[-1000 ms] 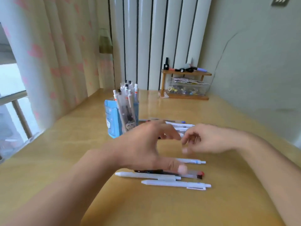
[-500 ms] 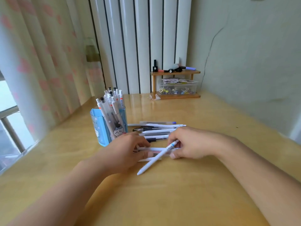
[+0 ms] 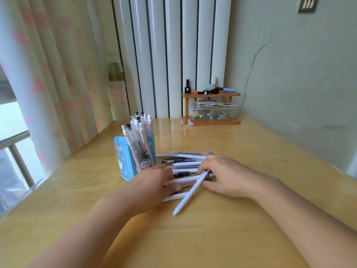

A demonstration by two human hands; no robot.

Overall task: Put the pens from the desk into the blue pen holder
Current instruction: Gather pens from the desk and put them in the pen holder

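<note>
The blue pen holder (image 3: 123, 161) with a cartoon cat stands left of centre on the wooden desk (image 3: 193, 235), holding several white pens. Several loose pens (image 3: 185, 163) lie in a row to its right. My right hand (image 3: 226, 175) pinches a white pen (image 3: 190, 194) near its top end; the pen slants down to the left with its tip near the desk. My left hand (image 3: 152, 186) lies over the near pens, its fingertips curled onto them; whether it grips one is hidden.
A small wooden shelf (image 3: 211, 94) with a clear box of clips (image 3: 213, 113) and small items stands at the back by the wall. A curtain (image 3: 48, 74) and window are at the left desk edge. A radiator (image 3: 170, 55) stands behind.
Both hands came down onto the pens. My right hand picked up one white pen by its end and tilted it; my left hand settled on the near pens. The camera view shifted.
</note>
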